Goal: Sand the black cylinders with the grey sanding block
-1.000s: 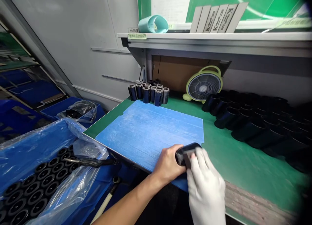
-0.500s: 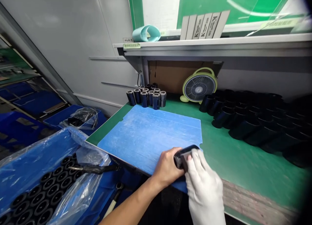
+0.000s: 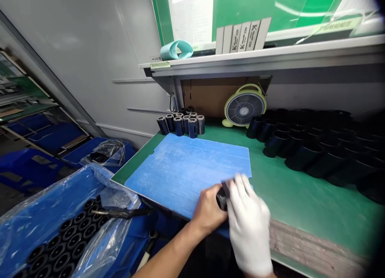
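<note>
My bare left hand [image 3: 208, 207] is wrapped round a black cylinder [image 3: 221, 199], a hollow sleeve-like part, held above the front edge of the blue mat [image 3: 186, 165]. My right hand [image 3: 249, 222], in a white glove, presses a flat grey sanding block [image 3: 226, 186] against the top of that cylinder. Its fingers lie over the block and hide most of it, along with the cylinder's far end. At the mat's back edge stands a group of dark cylinders [image 3: 193, 127] with pale rims.
Many larger black cylinders [image 3: 303, 155] crowd the right of the green table [image 3: 288, 197]. A fan [image 3: 245, 108] stands at the back beneath a shelf [image 3: 300, 55] carrying grey blocks [image 3: 240, 37]. Lower left, a blue crate [image 3: 21, 230] lined with plastic holds rows of black cylinders.
The gloved right hand and grey block have shifted slightly up and left along the cylinder. My left hand keeps its grip. The whole view has tilted slightly.
</note>
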A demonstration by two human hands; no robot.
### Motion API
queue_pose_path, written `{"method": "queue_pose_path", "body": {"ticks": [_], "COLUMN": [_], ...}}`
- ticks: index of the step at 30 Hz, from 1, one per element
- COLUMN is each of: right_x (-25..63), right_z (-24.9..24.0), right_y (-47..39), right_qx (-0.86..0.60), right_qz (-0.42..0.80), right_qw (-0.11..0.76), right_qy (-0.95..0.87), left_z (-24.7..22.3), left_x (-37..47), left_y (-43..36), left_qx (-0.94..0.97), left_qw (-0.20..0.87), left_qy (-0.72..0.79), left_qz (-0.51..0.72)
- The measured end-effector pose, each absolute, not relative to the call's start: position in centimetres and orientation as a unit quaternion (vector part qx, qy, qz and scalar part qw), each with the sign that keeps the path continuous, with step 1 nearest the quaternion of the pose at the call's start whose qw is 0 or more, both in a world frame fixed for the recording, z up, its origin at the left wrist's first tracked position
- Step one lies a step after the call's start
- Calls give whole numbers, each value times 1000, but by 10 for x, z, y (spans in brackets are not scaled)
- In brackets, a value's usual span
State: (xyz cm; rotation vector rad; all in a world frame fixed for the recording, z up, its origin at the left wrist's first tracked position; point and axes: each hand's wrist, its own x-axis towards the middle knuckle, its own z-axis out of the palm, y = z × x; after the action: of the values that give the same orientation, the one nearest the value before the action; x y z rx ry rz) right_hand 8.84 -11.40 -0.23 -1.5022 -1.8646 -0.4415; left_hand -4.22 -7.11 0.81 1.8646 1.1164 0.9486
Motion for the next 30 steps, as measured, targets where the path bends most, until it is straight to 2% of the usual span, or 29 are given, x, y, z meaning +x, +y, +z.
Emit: {"method": "queue_pose_path", "body": {"ticks": [2, 6, 8, 12, 19, 22, 30], "right_x": [105, 147, 163, 164, 89, 93, 196], "right_z": [-9, 4, 14, 15, -11, -17, -8], "right_y": [-124, -131, -125, -111, -120, -120, -95], "right_qx": [-556, -662, -665, -643, -575, -592, -684], "right_qz": [-178, -71, -70, -84, -113, -101, 1], "right_qw": [380, 502, 530, 502, 387, 401, 493], "right_qy": [-718, -552, -521, -572, -713, -692, -537], "left_z": [7, 6, 6, 4, 5, 7, 6], "left_x": [-43, -44, -45, -45, -45, -45, -48], "left_y": [-70, -69, -69, -70, -70, -69, -68], "left_qx": [725, 717, 716, 720, 725, 715, 706], "left_qw": [378, 371, 375, 373, 378, 377, 398], "left_qy": [439, 465, 466, 461, 453, 457, 449], "left_qz": [373, 363, 360, 360, 355, 370, 377]}}
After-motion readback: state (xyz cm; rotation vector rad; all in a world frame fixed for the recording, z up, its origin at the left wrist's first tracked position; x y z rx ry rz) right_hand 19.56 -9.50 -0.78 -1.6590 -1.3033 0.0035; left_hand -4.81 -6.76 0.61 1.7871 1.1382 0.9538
